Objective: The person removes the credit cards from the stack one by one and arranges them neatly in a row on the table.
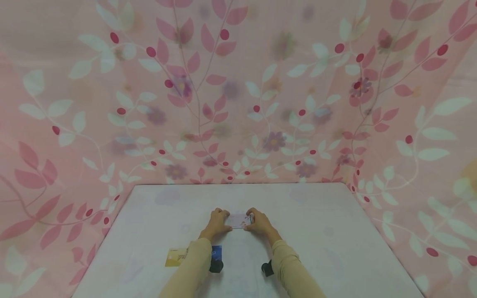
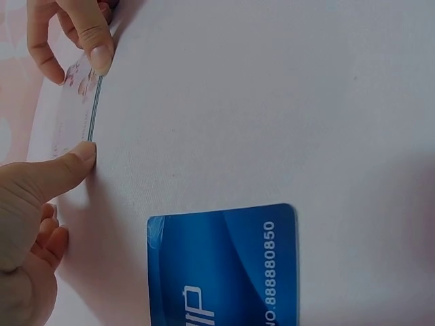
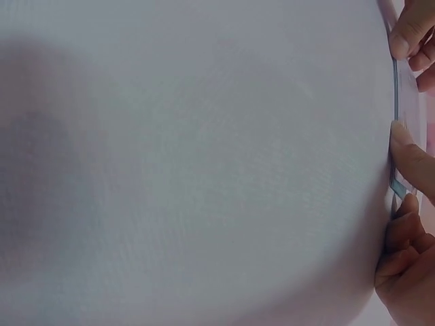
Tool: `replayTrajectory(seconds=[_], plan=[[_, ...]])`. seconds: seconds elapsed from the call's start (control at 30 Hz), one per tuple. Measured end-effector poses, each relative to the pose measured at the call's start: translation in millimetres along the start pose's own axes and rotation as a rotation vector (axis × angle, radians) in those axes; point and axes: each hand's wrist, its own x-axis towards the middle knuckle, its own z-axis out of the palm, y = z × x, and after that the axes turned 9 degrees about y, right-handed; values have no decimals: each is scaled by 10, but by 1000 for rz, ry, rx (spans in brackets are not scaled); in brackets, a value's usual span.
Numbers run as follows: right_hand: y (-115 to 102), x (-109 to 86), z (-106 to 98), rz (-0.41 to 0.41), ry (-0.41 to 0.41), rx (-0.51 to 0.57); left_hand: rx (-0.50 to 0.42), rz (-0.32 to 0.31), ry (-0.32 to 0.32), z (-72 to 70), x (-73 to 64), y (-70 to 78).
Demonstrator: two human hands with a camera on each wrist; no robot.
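Note:
A pale card [image 1: 238,221] with small reddish flower prints lies flat at the middle of the white table, between both hands. Its near edge shows dark parallel lines in the left wrist view, perhaps more than one layer; I cannot tell how many. My left hand [image 1: 218,222] grips the card's left end, the thumb on its near edge and the fingers towards the far edge. At the opposite end, my right hand [image 1: 260,223] holds it likewise between thumb and fingers. The fingertips partly cover the card's ends.
A blue card [image 2: 224,265] with "VIP" lettering and a number lies nearer to me, partly under the left forearm. Left of that sleeve is a yellow card [image 1: 174,257]. Pink floral cloth [image 1: 238,103] rises behind the white tabletop [image 1: 328,231].

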Motion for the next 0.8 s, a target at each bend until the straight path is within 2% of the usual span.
replayTrajectory(seconds=[0.13, 0.23, 0.57, 0.8], plan=[[21, 0, 24, 41, 9, 28, -49, -16, 24, 6, 2, 2], [44, -10, 43, 39, 28, 42, -59, -12, 44, 18, -1, -5], [96, -103, 69, -20, 98, 122, -84, -7, 53, 33, -20, 1], [81, -137, 66, -59, 100, 96, -82, -2, 41, 24, -20, -9]])
